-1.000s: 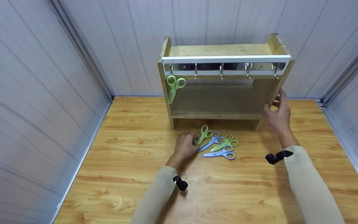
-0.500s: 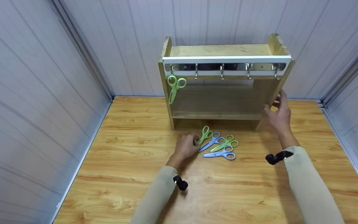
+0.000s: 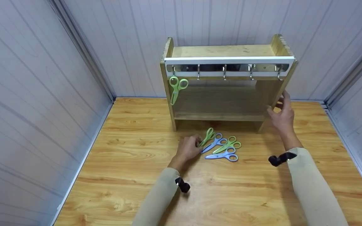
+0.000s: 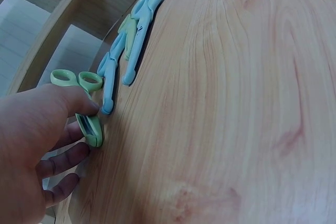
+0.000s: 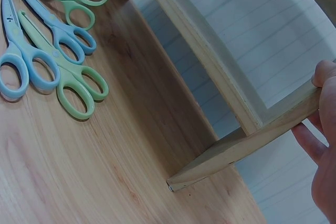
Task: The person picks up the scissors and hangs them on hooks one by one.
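My left hand (image 3: pixel 188 147) pinches the blade part of a pair of green scissors (image 3: pixel 210 134) between thumb and fingers, at the left end of the group. In the left wrist view those scissors (image 4: pixel 92 129) have their handle loops beyond the thumb. Beside them on the table lie blue scissors (image 3: pixel 216 142), green scissors (image 3: pixel 229 145) and more blue scissors (image 3: pixel 226 154), partly overlapping. My right hand (image 3: pixel 282 116) grips the right side panel of a wooden shelf (image 3: pixel 218 116), thumb in front, fingers behind. Another pair of green scissors (image 3: pixel 175 89) hangs from the shelf's leftmost hook.
A white rail (image 3: pixel 212 58) with several metal hooks (image 3: pixel 224 72) runs across the shelf's upper front. The shelf stands near the back wall (image 3: pixel 137 47) on a wood-grain table (image 3: pixel 130 150). Panel walls also flank the table left and right.
The green scissors in my left hand have turned slightly, their handles swinging to the right and showing narrower. My left hand has barely moved; the right hand keeps its place on the shelf.
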### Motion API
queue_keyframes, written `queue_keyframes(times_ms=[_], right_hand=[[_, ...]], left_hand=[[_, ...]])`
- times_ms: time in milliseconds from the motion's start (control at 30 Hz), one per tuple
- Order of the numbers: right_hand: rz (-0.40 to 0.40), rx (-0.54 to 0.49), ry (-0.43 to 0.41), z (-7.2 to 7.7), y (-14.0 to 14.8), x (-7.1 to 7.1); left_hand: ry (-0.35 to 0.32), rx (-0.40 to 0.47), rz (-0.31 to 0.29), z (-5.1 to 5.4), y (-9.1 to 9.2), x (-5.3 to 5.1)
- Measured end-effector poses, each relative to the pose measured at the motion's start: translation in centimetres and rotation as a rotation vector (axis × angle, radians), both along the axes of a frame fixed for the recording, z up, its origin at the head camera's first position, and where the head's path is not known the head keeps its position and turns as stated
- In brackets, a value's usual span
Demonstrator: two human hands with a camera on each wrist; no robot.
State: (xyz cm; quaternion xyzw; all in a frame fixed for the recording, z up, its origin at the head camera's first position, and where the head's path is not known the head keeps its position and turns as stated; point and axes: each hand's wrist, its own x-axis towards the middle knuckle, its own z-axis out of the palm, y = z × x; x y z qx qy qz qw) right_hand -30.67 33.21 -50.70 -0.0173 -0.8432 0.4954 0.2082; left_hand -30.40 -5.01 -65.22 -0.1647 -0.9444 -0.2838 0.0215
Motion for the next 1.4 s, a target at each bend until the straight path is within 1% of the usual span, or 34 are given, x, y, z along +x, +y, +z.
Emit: queue_keyframes(times_ms=[167, 400, 733, 1000, 1133, 1233, 1300, 1400], right_hand=[[-0.004, -0.018, 0.018, -0.02, -0.03, -0.02], [0.008, -0.041, 0.027, -0.05, -0.02, -0.09], [0.001, -0.018, 0.017, -0.03, 0.04, 0.02], [0.005, -0.016, 0.006, -0.09, 0.15, -0.09], [-0.008, -0.026, 0.016, -0.09, 0.06, -0.17], [-0.014, -0.033, 0.016, -0.12, 0.04, -0.20], [-0.007, -0.037, 0.014, -0.14, 0.08, -0.17], [-0.004, -0.038, 0.012, -0.10, 0.06, -0.12]], left_hand=[[0.001, 0.016, -0.011, 0.01, -0.03, 0.02], [0.003, 0.013, -0.014, -0.07, -0.01, 0.02], [0.003, 0.018, -0.001, 0.14, -0.04, 0.15], [0.007, 0.018, -0.004, -0.19, -0.21, -0.08], [0.029, 0.016, -0.010, -0.46, -0.36, -0.20], [0.060, 0.019, -0.017, -0.65, -0.44, -0.23], [0.071, 0.018, -0.018, -0.79, -0.48, -0.30], [0.085, 0.020, -0.021, -0.75, -0.52, -0.25]])
